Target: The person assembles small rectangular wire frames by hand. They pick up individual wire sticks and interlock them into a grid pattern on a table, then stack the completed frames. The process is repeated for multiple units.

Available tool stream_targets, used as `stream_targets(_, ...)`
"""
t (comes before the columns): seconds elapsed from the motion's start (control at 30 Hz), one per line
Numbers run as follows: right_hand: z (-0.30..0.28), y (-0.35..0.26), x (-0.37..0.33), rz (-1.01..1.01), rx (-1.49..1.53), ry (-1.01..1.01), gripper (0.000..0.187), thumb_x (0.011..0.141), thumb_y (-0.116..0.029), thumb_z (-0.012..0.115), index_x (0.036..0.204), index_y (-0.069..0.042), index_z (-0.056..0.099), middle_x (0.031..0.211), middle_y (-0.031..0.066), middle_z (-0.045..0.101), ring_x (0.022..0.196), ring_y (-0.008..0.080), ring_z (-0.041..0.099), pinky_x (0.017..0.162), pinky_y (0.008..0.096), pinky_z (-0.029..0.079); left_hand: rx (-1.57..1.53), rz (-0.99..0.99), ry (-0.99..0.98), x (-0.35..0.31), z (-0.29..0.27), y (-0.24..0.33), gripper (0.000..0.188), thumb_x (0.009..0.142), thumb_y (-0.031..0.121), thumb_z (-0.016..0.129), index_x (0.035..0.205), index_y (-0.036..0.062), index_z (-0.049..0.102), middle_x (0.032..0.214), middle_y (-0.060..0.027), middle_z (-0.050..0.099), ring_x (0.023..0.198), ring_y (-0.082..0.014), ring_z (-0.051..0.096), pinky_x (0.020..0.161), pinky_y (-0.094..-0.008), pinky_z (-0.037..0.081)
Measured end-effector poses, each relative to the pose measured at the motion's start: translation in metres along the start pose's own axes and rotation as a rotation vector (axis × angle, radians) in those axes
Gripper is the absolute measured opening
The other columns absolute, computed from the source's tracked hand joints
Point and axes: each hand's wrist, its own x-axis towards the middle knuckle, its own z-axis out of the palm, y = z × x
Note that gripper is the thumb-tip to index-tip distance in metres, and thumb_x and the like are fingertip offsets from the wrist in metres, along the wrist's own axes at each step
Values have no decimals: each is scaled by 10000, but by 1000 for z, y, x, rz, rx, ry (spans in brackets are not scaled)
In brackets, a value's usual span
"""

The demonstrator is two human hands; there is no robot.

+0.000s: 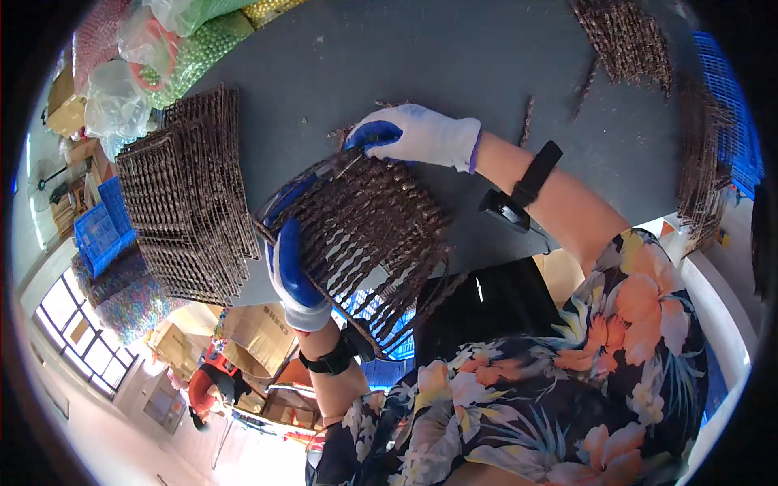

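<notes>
My left grip clamps the brown twisted-strand panel by its side while my right grip pinches its far end, so I should avoid bending it.

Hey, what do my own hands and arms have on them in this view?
Your left hand and right hand wear white gloves with blue coating; the right cuff is edged purple. Black straps with dark devices sit above them. The dark sleeves show orange and white flowers.
</notes>
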Motion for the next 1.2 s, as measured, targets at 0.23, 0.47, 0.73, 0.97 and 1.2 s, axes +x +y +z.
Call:
stream_targets(0.23, -6, -9, 4, -105, -205, -121, 339, 854, -227, 719, 1159, -106, 636, 1130, 126, 666, 1034, 311, 640, 955, 396, 491, 114, -5, 2, -9, -4, 3, 436, 1012, 193, 429, 1343, -85, 487, 1298, -196, 573, 1192, -291, 573, 1056, -399, 442)
stream_targets(0.47, 3, -24, 2, -294, -477, -82, 259, 853, -260, 663, 1058, -110, 612, 1047, 120, 662, 996, 318, 647, 887, 419, 510, 1097, 512, -72, -38, 4, 23, 312, 914, -72, 545, 1217, -48, 613, 1318, -279, 528, 1197, -399, 565, 1004, -425, 469)
stream_targets(0.73, 21, -19, 2, -462, -534, 26, 280, 823, -200, 704, 1080, -121, 627, 1061, 75, 645, 971, 297, 634, 877, 430, 505, 859, 413, -148, -43, 20, 21, 396, 899, -111, 577, 1289, -46, 548, 1375, -276, 480, 1197, -357, 562, 1021, -415, 450)
stream_targets(0.97, 38, -17, 0, -399, -515, 136, 299, 795, -143, 709, 1078, -96, 623, 1109, 75, 637, 991, 293, 624, 907, 419, 501, 917, 116, -83, -45, 35, 33, 595, 952, 23, 538, 1472, -81, 268, 1350, -239, 511, 1209, -298, 540, 1069, -382, 386)
stream_targets(1.2, 31, -5, 17, -604, -438, -3, 268, 822, -95, 678, 1083, -90, 619, 1149, 100, 625, 1033, 311, 617, 933, 429, 505, 1142, 419, -198, -47, 16, 26, 515, 916, -56, 574, 1396, -72, 387, 1354, -289, 492, 1178, -360, 572, 1007, -415, 458)
